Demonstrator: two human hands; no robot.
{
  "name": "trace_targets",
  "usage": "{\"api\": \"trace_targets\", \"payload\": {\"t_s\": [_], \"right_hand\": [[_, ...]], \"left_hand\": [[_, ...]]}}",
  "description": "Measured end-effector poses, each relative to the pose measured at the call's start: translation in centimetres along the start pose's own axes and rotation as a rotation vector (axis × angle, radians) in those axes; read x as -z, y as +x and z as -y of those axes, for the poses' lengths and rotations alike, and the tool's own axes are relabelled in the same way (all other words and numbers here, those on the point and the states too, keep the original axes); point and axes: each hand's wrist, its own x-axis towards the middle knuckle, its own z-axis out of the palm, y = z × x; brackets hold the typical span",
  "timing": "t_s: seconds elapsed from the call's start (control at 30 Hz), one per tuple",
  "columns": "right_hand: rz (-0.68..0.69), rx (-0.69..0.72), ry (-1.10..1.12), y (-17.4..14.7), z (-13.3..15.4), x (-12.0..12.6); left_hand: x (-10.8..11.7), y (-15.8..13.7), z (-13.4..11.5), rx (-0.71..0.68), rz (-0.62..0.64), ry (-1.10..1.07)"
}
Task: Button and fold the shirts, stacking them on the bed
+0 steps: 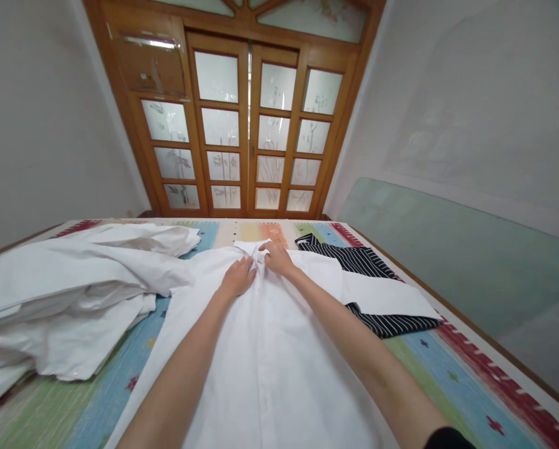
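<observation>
A white long-sleeved shirt (288, 349) lies spread out front side up, its collar at the far end and its button placket running down the middle. Just below the collar, my left hand (240, 277) has its fingers closed on the placket edge. My right hand (276, 257) pinches the fabric at the collar opening, right beside the left one. Any button between the fingertips is too small to make out. One sleeve stretches out to the right, over a folded black-and-white striped garment (377, 325).
On the left, a loose heap of white clothes (64, 280) overlaps the shirt's left sleeve. Everything lies on a colourful patterned cover (452, 368). A pale green panel (447, 255) runs along the right edge. Wooden doors with glass panes (248, 125) stand beyond the far edge.
</observation>
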Motion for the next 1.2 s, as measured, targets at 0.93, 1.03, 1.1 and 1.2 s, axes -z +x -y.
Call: {"api": "trace_targets", "payload": {"t_s": [0.93, 1.03, 1.1, 1.2], "right_hand": [[0.196, -0.145, -0.324, 4.0, -7.0, 0.3], [0.137, -0.151, -0.295, 3.8, -7.7, 0.4], [0.100, -0.137, -0.234, 4.0, -7.9, 0.6], [0.085, -0.100, -0.139, 4.8, -7.3, 0.8]], "left_hand": [[2.8, -0.9, 5.9, 0.440, 0.037, 0.209], [2.7, -0.7, 5.4, 0.389, -0.054, 0.252], [2.6, -0.4, 4.7, 0.292, -0.118, 0.263], [2.0, 0.2, 3.2, 0.117, -0.121, 0.196]]}}
